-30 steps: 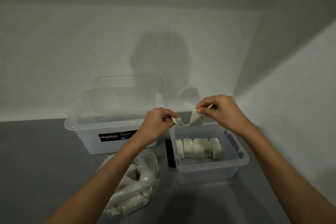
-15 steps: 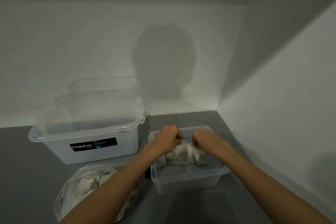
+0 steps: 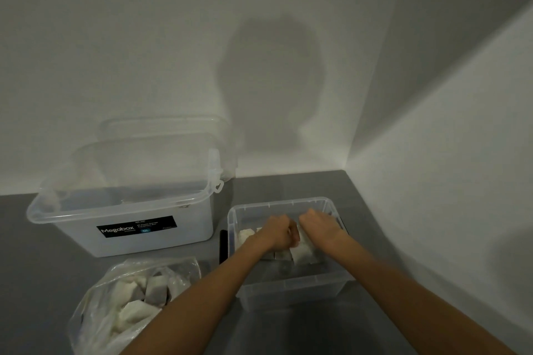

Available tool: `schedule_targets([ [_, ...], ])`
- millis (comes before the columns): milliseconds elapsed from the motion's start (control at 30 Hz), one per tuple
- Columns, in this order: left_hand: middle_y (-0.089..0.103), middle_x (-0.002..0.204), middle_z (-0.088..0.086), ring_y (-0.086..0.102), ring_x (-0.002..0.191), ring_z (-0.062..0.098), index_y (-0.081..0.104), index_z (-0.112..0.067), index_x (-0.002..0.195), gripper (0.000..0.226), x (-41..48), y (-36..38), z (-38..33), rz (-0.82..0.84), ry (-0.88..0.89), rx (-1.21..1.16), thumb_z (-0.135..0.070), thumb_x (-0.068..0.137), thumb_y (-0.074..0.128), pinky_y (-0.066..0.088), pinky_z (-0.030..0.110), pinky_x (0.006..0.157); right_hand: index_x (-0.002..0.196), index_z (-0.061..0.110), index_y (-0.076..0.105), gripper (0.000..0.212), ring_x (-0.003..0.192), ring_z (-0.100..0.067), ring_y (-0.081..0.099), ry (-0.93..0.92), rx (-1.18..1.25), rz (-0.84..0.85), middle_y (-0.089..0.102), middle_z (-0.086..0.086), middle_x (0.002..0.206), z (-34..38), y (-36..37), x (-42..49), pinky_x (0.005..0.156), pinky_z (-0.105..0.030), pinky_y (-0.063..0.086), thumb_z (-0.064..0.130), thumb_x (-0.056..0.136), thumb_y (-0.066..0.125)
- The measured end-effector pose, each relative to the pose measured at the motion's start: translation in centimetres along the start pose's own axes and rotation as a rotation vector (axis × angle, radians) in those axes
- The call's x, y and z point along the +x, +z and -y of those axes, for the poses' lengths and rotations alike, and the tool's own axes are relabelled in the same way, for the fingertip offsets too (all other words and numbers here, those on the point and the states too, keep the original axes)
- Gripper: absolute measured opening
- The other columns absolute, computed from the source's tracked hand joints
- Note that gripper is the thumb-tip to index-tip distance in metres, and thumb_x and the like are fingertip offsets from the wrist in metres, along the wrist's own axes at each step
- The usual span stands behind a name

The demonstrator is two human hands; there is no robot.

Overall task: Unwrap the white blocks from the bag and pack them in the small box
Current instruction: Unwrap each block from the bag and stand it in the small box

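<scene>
Clear plastic tub (image 3: 184, 235) with a black label (image 3: 135, 226) stands at the worktop's (image 3: 37, 282) back left, against the wall (image 3: 115, 66). In front of it, at the front edge, lies the bag (image 3: 92, 314), holding white blocks (image 3: 135, 311). Right of both, near the back-right corner, sits the box (image 3: 288, 281) with a row (image 3: 301, 255) of blocks inside. Left hand (image 3: 278, 235) and right hand (image 3: 317, 228) reach in, fingers curled onto that row; whether they grip a block I cannot tell.

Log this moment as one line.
stage: packing | left hand, right hand: inside small box, at row of white blocks, grip blurred | bag: blocks remain, left of box | Megabox tub: open, behind bag
</scene>
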State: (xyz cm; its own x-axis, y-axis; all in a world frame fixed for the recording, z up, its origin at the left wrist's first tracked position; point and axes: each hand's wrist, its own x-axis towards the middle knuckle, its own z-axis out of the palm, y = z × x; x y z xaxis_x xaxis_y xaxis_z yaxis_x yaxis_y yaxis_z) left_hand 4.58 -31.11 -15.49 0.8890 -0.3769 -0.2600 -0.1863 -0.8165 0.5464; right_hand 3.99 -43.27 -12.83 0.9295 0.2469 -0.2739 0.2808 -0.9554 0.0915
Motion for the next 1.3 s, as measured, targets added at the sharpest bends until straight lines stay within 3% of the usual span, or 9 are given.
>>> schedule_targets([
  [133,0.066,0.098,0.013,0.064,0.093,0.028,0.063,-0.008,0.087,0.007,0.8,1.2,-0.6,-0.101,-0.001,0.080,-0.006,0.088,0.056,0.052,0.037,0.085,0.121,0.002,0.060,0.029,0.113,-0.033,0.059,-0.004,0.045,0.038,0.059,-0.018,0.124,0.0,-0.2,0.2,0.095,-0.041,0.046,0.004,0.098,0.042],
  [267,0.066,0.100,0.016,0.064,0.092,0.030,0.063,-0.005,0.091,0.010,1.1,1.9,-0.3,-0.167,0.027,0.164,-0.005,0.089,0.053,0.053,0.040,0.085,0.121,0.004,0.061,0.030,0.113,-0.032,0.060,0.010,0.074,0.047,0.060,-0.016,0.124,0.0,0.1,0.6,0.095,-0.041,0.046,0.007,0.098,0.042],
  [600,0.064,0.106,0.017,0.063,0.097,0.031,0.064,-0.002,0.102,0.016,1.6,3.0,0.0,-0.168,-0.011,0.086,-0.002,0.087,0.060,0.052,0.039,0.090,0.121,0.005,0.060,0.028,0.111,-0.031,0.061,0.028,0.063,0.070,0.061,-0.015,0.123,0.0,0.5,0.9,0.094,-0.039,0.048,0.004,0.097,0.045],
  [733,0.064,0.107,0.018,0.063,0.097,0.031,0.063,-0.002,0.102,0.015,1.4,3.1,-0.1,-0.192,-0.011,0.068,-0.005,0.091,0.054,0.052,0.037,0.088,0.123,0.005,0.059,0.028,0.113,-0.030,0.060,0.045,0.075,0.097,0.060,-0.015,0.125,0.2,0.3,0.8,0.095,-0.039,0.047,0.008,0.098,0.045],
  [1033,0.063,0.106,0.011,0.063,0.096,0.027,0.061,-0.007,0.101,0.015,-0.7,0.8,-0.4,-0.256,0.061,0.104,-0.016,0.088,0.059,0.053,0.036,0.083,0.124,0.001,0.055,0.030,0.118,-0.030,0.055,0.015,0.104,0.052,0.053,-0.017,0.131,0.1,-1.4,-0.7,0.096,-0.035,0.044,0.000,0.098,0.039],
  [1167,0.069,0.094,0.007,0.065,0.084,0.021,0.066,-0.011,0.095,0.012,-2.8,-2.9,-1.0,-0.336,0.117,0.065,-0.018,0.089,0.057,0.056,0.040,0.078,0.115,0.001,0.057,0.023,0.096,-0.031,0.058,0.010,0.107,-0.048,0.051,-0.018,0.123,-0.4,-4.8,-1.9,0.077,-0.031,0.043,-0.001,0.094,0.048],
  [1300,0.070,0.098,0.000,0.065,0.087,0.015,0.068,-0.017,0.102,0.016,-6.5,-7.7,-0.9,-0.419,0.155,0.011,-0.021,0.089,0.059,0.055,0.036,0.081,0.110,0.008,0.063,0.018,0.078,-0.028,0.062,-0.010,0.182,-0.176,0.052,-0.012,0.109,0.5,-9.2,-3.4,0.070,-0.030,0.050,0.010,0.094,0.053],
])
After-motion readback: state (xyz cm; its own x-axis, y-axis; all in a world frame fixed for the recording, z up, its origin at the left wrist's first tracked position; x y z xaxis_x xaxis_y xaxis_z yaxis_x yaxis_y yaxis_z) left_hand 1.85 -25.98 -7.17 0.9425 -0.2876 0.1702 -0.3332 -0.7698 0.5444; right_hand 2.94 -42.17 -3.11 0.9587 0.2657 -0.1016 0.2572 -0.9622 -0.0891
